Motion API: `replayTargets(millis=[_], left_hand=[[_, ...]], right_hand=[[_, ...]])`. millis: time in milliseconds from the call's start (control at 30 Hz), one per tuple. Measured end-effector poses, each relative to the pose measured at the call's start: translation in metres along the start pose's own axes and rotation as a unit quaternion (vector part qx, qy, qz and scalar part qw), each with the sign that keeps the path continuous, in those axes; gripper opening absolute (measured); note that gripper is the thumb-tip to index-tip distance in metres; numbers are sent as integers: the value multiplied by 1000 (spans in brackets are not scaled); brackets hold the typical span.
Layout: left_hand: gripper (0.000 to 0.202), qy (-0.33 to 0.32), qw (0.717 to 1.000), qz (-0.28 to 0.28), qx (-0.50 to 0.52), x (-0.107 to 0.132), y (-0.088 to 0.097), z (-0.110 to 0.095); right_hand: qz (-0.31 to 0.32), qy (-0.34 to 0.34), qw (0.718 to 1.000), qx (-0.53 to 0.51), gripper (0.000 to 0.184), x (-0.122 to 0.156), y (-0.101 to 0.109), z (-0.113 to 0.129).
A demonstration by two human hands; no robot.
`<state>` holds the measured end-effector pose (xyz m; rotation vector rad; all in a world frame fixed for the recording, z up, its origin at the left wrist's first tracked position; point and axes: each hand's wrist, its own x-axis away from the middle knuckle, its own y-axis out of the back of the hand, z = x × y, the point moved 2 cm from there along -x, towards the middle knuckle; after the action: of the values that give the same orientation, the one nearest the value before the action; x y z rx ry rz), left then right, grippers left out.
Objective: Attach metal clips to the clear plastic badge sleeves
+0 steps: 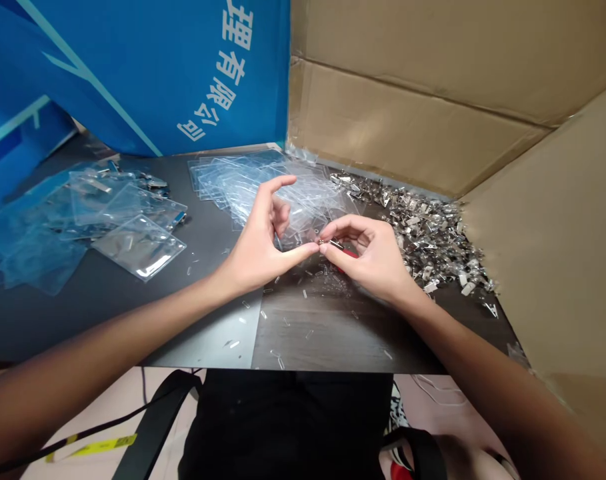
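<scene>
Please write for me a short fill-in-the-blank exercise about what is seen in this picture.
1. The heap of metal clips lies to the ____ of the clear plastic sleeves.
2. The panel with white characters is mainly ____ in colour.
3. The left hand comes nearest to the right hand with its ____.

Missing words: right; blue; thumb.

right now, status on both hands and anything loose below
Right hand pinching small metal piece. Left hand open, thumb tip meeting right's. Small clear scraps littering tabletop.

Dark table [327, 343] bearing clear sleeves [223, 190], metal clips [425, 233].
</scene>
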<state>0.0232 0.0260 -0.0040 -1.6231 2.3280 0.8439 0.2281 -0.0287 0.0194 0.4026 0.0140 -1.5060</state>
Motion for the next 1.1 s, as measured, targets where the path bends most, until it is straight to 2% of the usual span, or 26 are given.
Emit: replayTargets(millis=[333,533,633,700,733,767,833,900,967,1033,1100], left_hand=[[98,0,999,20,26,-2,-1,-5],[98,25,998,47,26,-5,-1,-10],[93,23,999,43,0,-8,5,-10],[88,19,998,23,-46,-14,18,-12],[85,18,997,9,-78,-19,27,-14],[83,19,993,-5,-116,-24,38,-17],[78,21,978,-45,-203,-34,63,-25],[73,46,947,-83,-308,-43,91,-33],[75,106,906,-119,-391,-48,117,-36],[74,169,865,-128,-455,-48,138,-32],[69,201,838,-121,-493,-47,155,-22]], right_hand=[[14,26,999,-36,12,0,2,4],[39,16,999,-27,11,-1,2,8],[90,0,996,-11,29,-5,6,5],[109,2,993,43,45,-11,16,-2],[97,16,990,101,42,-16,23,-6],[66,30,981,182,34,-21,33,-12],[-16,22,937,347,30,-30,54,-25],[-64,-13,886,458,38,-38,73,-39],[-73,-55,848,521,39,-43,87,-51],[-65,-87,826,553,38,-46,94,-60],[-60,-104,811,573,37,-47,98,-66]])
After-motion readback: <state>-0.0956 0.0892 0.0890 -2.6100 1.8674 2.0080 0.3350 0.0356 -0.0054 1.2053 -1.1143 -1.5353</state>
